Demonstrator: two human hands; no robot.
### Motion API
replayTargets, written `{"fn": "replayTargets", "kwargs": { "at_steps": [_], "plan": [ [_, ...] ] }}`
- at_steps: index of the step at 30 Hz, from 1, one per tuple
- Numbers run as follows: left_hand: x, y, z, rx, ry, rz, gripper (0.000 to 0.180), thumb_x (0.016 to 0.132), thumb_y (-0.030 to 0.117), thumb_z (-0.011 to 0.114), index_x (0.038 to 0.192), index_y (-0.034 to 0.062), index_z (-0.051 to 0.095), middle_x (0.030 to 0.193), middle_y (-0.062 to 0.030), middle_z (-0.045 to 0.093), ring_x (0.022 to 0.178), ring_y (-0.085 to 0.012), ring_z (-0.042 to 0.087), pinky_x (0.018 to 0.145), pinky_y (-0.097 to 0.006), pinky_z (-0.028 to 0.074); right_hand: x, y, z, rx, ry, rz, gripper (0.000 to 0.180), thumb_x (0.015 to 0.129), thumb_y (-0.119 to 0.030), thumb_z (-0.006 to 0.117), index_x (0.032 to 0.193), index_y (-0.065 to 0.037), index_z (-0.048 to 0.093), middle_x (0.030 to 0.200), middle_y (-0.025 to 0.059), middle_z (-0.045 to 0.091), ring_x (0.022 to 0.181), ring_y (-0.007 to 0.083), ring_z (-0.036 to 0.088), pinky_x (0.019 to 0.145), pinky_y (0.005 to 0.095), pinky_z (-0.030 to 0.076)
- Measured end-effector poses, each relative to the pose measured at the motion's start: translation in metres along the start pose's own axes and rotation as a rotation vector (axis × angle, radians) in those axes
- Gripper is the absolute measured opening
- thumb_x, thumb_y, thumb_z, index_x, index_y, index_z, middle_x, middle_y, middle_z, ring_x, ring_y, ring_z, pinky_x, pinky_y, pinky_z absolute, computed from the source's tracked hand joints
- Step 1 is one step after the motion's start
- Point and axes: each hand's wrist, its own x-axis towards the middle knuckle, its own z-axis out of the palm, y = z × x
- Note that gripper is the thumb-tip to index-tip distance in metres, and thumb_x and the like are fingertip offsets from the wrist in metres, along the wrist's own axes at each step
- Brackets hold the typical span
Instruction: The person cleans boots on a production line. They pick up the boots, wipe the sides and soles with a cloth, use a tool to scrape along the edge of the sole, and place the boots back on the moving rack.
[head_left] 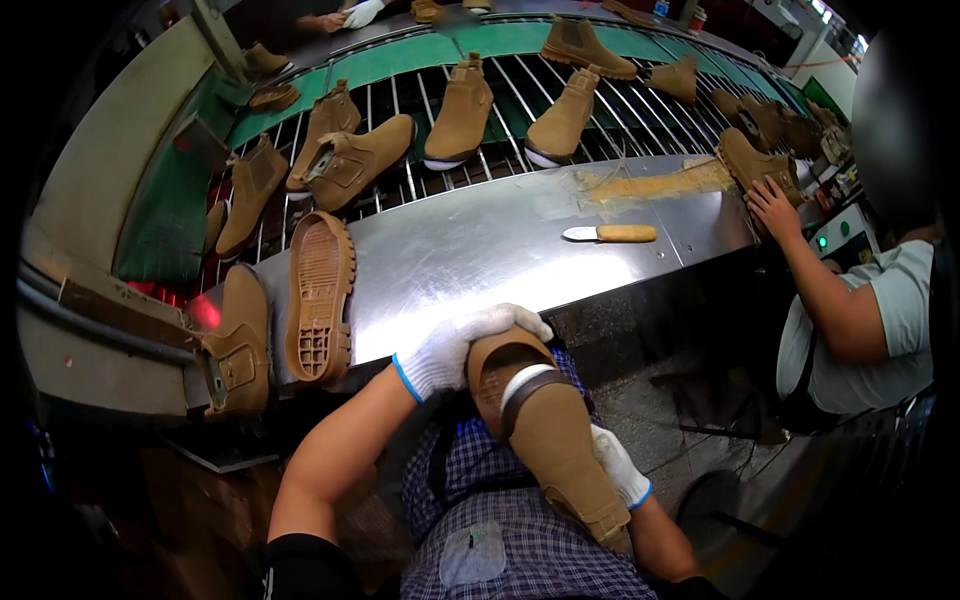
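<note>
Over my lap I hold a tan boot (560, 440) with its shaft toward me. My gloved left hand (455, 350) is wrapped round the far end of a brown rubber sole (486, 375) at the boot's toe. A gap between the two shows the sole's inside and a white edge on the toe. My gloved right hand (620, 470) grips the boot's right side; its fingers are partly hidden. Beyond my hands, a knife (622, 233) with a wooden handle and short pale blade lies on the metal table (440, 265).
A loose sole (320, 300) and a boot (240, 340) stand at the table's left end. Several boots, including one boot (462, 112), rest on the roller conveyor (510, 95) behind. At right, a co-worker (850, 310) touches another boot (755, 165).
</note>
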Motion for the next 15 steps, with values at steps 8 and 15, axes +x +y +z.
{"fn": "replayTargets", "kwargs": {
  "at_steps": [8, 15],
  "plan": [
    [0.001, -0.03, 0.009, -0.345, 0.131, -0.135, 0.063, 0.109, 0.031, 0.056, 0.159, -0.0063, 0.045, 0.161, -0.0302, 0.049, 0.148, -0.0421, 0.051, 0.125, -0.053, 0.043, -0.012, 0.009, 0.005, -0.087, -0.021, 0.012, 0.09, 0.106, -0.066, 0.057, 0.155, 0.008, 0.048, 0.143, 0.0164, 0.067, 0.129, 0.0211, 0.065, 0.109, 0.034, 0.052],
    [0.01, 0.0, -0.003, -0.347, 0.011, -0.174, 0.072, 0.107, 0.031, 0.055, 0.165, -0.0069, 0.032, 0.166, -0.0356, 0.037, 0.149, -0.0486, 0.048, 0.125, -0.056, 0.042, 0.007, 0.001, -0.004, -0.048, -0.022, 0.014, 0.086, 0.108, -0.064, 0.054, 0.153, 0.009, 0.051, 0.141, 0.0178, 0.068, 0.125, 0.0222, 0.067, 0.106, 0.0349, 0.054]
  ]
}}
